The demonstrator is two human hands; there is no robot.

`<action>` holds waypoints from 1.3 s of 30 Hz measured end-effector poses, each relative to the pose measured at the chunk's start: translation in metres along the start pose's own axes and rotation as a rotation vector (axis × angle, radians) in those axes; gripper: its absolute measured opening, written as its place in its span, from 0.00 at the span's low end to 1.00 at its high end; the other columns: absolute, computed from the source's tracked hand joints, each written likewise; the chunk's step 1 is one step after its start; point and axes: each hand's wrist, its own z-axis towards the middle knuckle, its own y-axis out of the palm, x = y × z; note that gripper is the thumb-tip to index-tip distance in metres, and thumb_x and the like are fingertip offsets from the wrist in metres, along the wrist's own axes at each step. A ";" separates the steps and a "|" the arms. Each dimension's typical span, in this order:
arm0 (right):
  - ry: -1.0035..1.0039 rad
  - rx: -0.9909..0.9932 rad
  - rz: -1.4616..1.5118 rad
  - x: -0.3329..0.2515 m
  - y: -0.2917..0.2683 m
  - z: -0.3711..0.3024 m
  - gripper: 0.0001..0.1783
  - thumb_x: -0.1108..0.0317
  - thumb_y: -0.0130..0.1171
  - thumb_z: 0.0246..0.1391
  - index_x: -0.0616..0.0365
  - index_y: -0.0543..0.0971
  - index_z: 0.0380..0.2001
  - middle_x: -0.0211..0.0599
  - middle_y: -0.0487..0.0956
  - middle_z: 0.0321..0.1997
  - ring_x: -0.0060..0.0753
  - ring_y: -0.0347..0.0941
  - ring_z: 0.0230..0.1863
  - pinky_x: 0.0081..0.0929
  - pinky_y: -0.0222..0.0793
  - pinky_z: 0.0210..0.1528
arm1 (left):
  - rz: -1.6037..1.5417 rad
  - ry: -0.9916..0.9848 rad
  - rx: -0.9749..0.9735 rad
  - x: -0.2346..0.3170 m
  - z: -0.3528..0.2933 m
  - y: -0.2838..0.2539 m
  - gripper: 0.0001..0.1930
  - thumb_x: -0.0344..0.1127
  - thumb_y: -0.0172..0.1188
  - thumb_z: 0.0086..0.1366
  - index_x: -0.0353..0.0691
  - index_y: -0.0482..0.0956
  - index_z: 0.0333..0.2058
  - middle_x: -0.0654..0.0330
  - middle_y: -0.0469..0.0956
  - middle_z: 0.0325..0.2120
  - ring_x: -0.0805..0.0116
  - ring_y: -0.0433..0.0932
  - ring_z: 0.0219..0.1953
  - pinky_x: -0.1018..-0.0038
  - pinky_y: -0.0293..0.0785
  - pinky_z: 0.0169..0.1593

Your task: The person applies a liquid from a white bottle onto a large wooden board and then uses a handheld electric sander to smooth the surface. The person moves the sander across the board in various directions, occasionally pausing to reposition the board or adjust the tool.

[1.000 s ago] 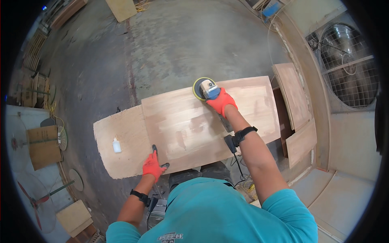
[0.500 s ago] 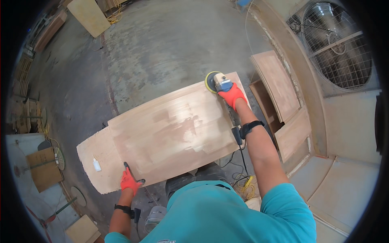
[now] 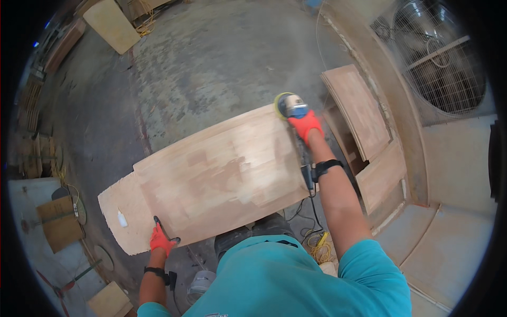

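A long, slightly curved wooden panel (image 3: 211, 174) lies in front of me, patchy with pale and brownish areas. My right hand (image 3: 306, 127), in an orange-red glove, is wrapped round the body of a power sander (image 3: 293, 107). The sander's round, yellow-edged pad sits at the panel's far right corner. My left hand (image 3: 162, 240), gloved with dark fingertips, rests with fingers spread on the near left part of the panel. A small white squeeze bottle (image 3: 122, 220) lies on the rough-edged board (image 3: 124, 195) at the left end.
Curved wooden panels (image 3: 359, 105) lean by the wall at right, below a large caged fan (image 3: 438, 58). A yellow cord (image 3: 320, 248) and black cable lie near my legs. A bucket (image 3: 200, 282) stands at lower left. A pale board (image 3: 111, 26) stands at the far left.
The sander in my right hand has shifted slightly right along the panel's far edge and turned a little. My left hand appears slightly further left, as does the panel, with the view shifting.
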 end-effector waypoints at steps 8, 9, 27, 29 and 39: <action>-0.083 -0.039 -0.137 -0.028 0.009 -0.028 0.51 0.38 0.68 0.43 0.55 0.64 0.65 0.50 0.77 0.62 0.51 0.74 0.63 0.42 0.70 0.64 | 0.048 -0.026 -0.055 -0.009 0.008 0.006 0.66 0.48 0.81 0.46 0.37 0.42 0.74 0.49 0.62 0.67 0.50 0.63 0.69 0.61 0.60 0.70; -0.082 -0.039 -0.056 -0.003 0.001 -0.008 0.52 0.38 0.69 0.43 0.56 0.64 0.65 0.50 0.76 0.63 0.51 0.74 0.64 0.42 0.70 0.64 | 0.054 -0.013 -0.039 -0.008 0.011 0.008 0.66 0.48 0.81 0.46 0.37 0.42 0.74 0.49 0.62 0.67 0.50 0.63 0.69 0.61 0.60 0.70; -0.026 0.025 -0.091 0.005 -0.009 0.002 0.53 0.38 0.70 0.42 0.58 0.65 0.65 0.51 0.75 0.64 0.50 0.73 0.64 0.42 0.70 0.65 | 0.006 0.011 -0.020 -0.006 0.009 0.008 0.66 0.45 0.82 0.44 0.36 0.45 0.74 0.50 0.64 0.65 0.50 0.64 0.68 0.61 0.62 0.69; -0.078 0.012 -0.116 -0.005 0.007 -0.010 0.52 0.37 0.69 0.42 0.58 0.65 0.64 0.52 0.76 0.63 0.50 0.73 0.65 0.42 0.69 0.65 | 0.013 0.012 -0.014 -0.007 0.010 0.010 0.66 0.45 0.82 0.44 0.36 0.45 0.74 0.50 0.64 0.65 0.50 0.64 0.68 0.61 0.62 0.69; 0.021 0.067 -0.024 0.034 -0.029 0.043 0.52 0.37 0.71 0.40 0.60 0.68 0.63 0.53 0.76 0.63 0.49 0.73 0.64 0.42 0.71 0.63 | -0.012 0.028 -0.004 -0.010 0.011 0.015 0.66 0.44 0.82 0.44 0.37 0.44 0.74 0.49 0.63 0.66 0.49 0.63 0.68 0.61 0.61 0.69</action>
